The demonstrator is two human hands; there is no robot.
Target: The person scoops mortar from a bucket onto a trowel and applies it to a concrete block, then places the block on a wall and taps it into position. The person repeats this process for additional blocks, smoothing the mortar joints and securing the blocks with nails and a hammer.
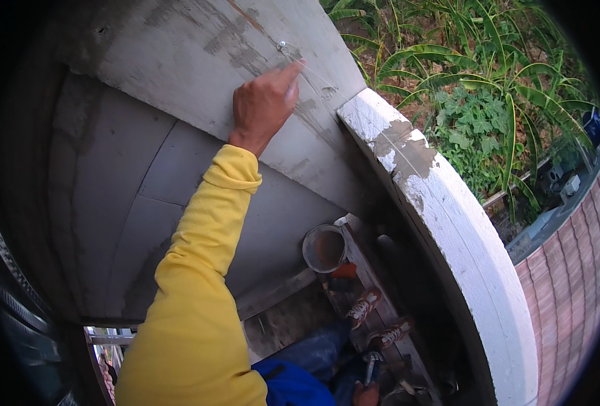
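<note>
My left hand [265, 101], in a yellow sleeve, reaches up to a grey plastered wall [198, 54]. Its index finger stretches to a thin pale string [324, 79]; the other fingers are curled, and the fingertip meets the line. The string runs from a shiny nail head [282, 45] across the wall and over a white block wall [476, 271]. Low in view, my right hand [365, 394] is partly cut off and closed round a small hand tool, apparently a hammer [370, 371].
A bucket [324, 248] with brownish contents stands below the wall, beside wooden planks [367, 271] under my shoes [364, 308]. Grey mortar [405, 147] patches the white wall's top. Beyond it lie green plants [469, 122] and a reddish tiled roof [564, 284].
</note>
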